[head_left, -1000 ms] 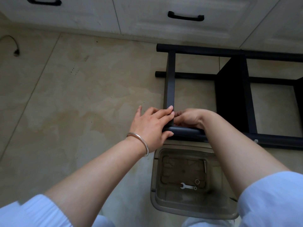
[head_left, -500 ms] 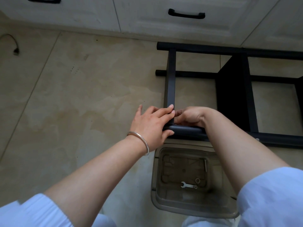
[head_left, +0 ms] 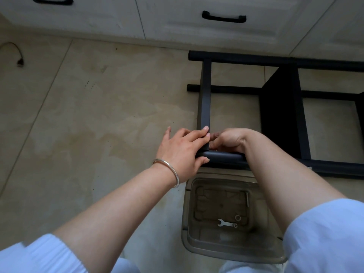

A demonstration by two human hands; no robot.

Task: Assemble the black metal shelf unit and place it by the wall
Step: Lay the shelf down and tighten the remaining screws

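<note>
Both hands meet at the near corner of the black shelf frame (head_left: 204, 99). The left hand (head_left: 181, 152) grips it; the right hand (head_left: 228, 140) has curled fingers, holding I cannot tell what.

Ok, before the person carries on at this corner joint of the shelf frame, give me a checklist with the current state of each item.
1. Left hand steadies the joint, fingers on the crossbar, thumb under the round post: ok.
2. Right hand at the joint: ok.
3. Fastener in right fingers: cannot tell.
4. Wrench within reach in the plastic bin: ok.
5. Joint seated square: cannot tell.
</note>
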